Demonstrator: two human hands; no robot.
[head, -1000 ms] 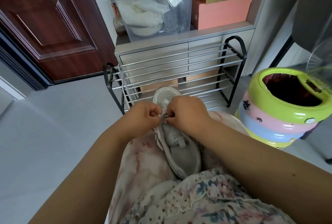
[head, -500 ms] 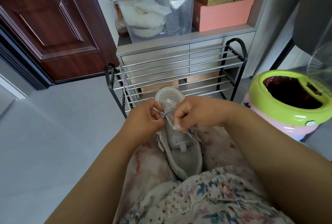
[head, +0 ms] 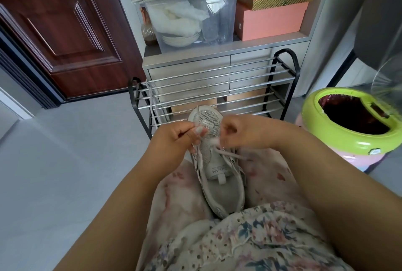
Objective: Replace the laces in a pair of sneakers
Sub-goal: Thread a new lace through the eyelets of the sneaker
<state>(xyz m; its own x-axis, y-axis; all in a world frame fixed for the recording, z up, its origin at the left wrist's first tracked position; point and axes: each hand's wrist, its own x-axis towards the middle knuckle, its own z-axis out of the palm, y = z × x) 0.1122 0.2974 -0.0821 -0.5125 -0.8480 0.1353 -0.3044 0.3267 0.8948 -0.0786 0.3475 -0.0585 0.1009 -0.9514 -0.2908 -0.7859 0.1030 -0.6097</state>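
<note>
A: Head view — where's the sneaker (head: 214, 163)?
B: On the person's lap, centre of frame, toe pointing to 12 o'clock, heel at 6. Grey-white mesh, tongue w/ lettering facing up.

A: Left hand (head: 174, 138)?
B: At approx 9 o'clock of the toe. Grip is narrow: fingers curled, pinching a white lace (head: 194, 118) that runs up over the toe cap. Fingertips touch the shoe's left edge.

A: Right hand (head: 241, 132)?
B: At 3 o'clock of the toe, fingers curled in, grip closed on another bit of lace just above the eyelets. A loose strand trails from it toward 4 o'clock across the shoe's right side. Exact eyelet — can't tell, too small.

A: Hands touching each other?
B: No, slightly apart, shoe's forefoot between them.

A: Surroundings?
B: Metal shoe rack (head: 217, 88) at 12 o'clock, just beyond the toe; a pale lace (head: 152, 105) hangs over its left end. Behind it a grey cabinet w/ a clear storage bin (head: 195, 20) and orange boxes (head: 272, 16) on top. Brown door (head: 61, 31) at 10 o'clock. Green-rimmed bin (head: 348, 127) at 3 o'clock. Grey floor (head: 65, 162) at 8–9 o'clock. Floral dress (head: 239, 244) at 6 o'clock.
</note>
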